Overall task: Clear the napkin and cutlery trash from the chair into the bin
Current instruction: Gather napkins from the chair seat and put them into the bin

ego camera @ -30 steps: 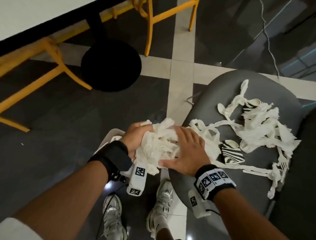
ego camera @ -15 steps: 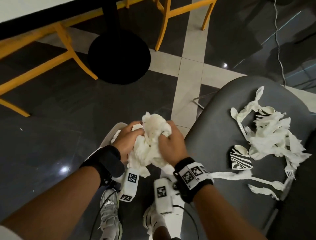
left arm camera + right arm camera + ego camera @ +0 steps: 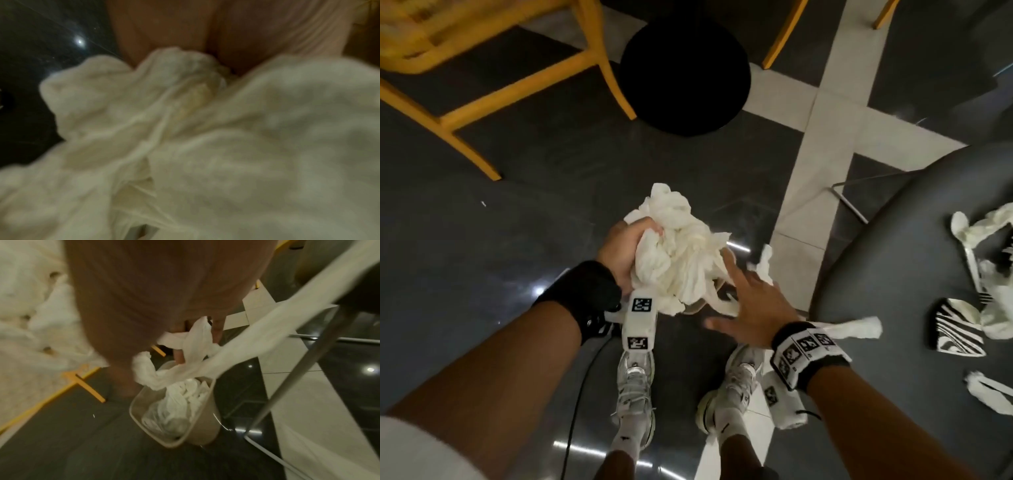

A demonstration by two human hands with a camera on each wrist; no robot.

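Note:
My left hand [image 3: 625, 246] grips a big crumpled wad of white napkins [image 3: 678, 253] held above the floor; the left wrist view is filled with that wad [image 3: 205, 146]. My right hand [image 3: 746, 301] is beside the wad with fingers spread, and a napkin strip [image 3: 257, 324] drapes over its fingers back to the grey chair [image 3: 893, 274]. The beige bin [image 3: 205, 433] stands right below, with napkins inside. Napkin strips [image 3: 856, 327], white plastic cutlery [image 3: 969, 263] and a zebra-patterned piece [image 3: 955, 329] lie on the chair seat.
A round black table base [image 3: 685, 72] and yellow chair legs [image 3: 469, 144] stand ahead on the dark tiled floor. The grey chair's metal leg [image 3: 849, 202] runs beside the bin. My two shoes [image 3: 635, 387] are just behind the bin.
My right hand has let go of the wad and opened, moving to the right. The left hand alone now holds the wad over the bin.

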